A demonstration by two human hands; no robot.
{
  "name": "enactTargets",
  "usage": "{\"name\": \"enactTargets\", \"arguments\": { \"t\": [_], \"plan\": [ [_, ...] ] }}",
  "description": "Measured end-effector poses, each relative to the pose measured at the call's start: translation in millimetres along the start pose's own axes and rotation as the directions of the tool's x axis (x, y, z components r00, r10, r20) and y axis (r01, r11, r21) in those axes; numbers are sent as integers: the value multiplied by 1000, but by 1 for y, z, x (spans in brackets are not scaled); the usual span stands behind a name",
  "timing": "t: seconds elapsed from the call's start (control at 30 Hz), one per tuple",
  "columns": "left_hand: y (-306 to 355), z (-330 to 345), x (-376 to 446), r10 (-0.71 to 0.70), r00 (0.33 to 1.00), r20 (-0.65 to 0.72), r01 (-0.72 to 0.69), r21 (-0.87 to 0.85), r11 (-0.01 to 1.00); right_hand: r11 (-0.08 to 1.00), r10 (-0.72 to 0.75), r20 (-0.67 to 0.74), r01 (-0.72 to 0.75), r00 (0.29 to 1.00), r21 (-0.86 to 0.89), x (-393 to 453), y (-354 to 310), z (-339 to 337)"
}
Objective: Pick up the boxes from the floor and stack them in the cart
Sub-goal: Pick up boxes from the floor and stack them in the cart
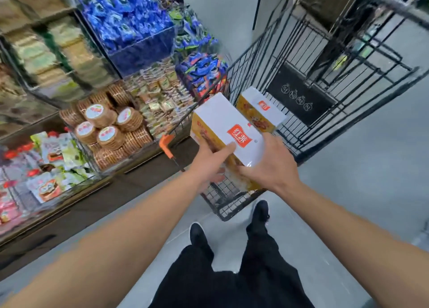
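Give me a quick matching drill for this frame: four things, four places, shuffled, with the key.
Things:
1. held box
2. second box
3. round biscuit packs
4. blue packets

Places:
A. upper shelf bin, above the other snacks
B. between both hands, over the near end of the cart
C. lower shelf, left of the cart's orange handle end
D. already inside the cart, beyond the held one

Pairs: 1-B, 2-D, 3-C, 4-A

The left hand and right hand both grip the held box.
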State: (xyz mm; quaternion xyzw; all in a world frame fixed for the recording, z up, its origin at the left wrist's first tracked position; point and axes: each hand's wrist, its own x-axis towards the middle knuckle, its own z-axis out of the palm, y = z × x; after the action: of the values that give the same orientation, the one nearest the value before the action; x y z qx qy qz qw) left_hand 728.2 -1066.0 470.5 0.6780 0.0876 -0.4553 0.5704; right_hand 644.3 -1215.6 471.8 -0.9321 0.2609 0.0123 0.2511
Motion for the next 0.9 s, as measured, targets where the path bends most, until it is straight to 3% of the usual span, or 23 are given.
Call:
{"name": "enactTargets", "arguments": {
  "t": [0.27,0.33,0.5,0.73,0.9],
  "plan": [
    [20,73,141,-68,992,-110,46,-193,980,989,-144,258,151,955,-8,136,96,27],
    [22,92,177,-91,990,-104,70,-193,979,985,-150,370,173,917,-28,167,122,34],
    [25,121,252,-148,982,-114,125,-188,974,983,-97,494,163,864,-91,227,170,53],
    [20,108,331,-238,958,-160,200,-222,954,960,-112,539,231,835,-157,286,179,99],
    [15,102,378,-195,964,-178,152,-230,961,892,-218,398,348,891,-289,310,190,137]
  ]
}}
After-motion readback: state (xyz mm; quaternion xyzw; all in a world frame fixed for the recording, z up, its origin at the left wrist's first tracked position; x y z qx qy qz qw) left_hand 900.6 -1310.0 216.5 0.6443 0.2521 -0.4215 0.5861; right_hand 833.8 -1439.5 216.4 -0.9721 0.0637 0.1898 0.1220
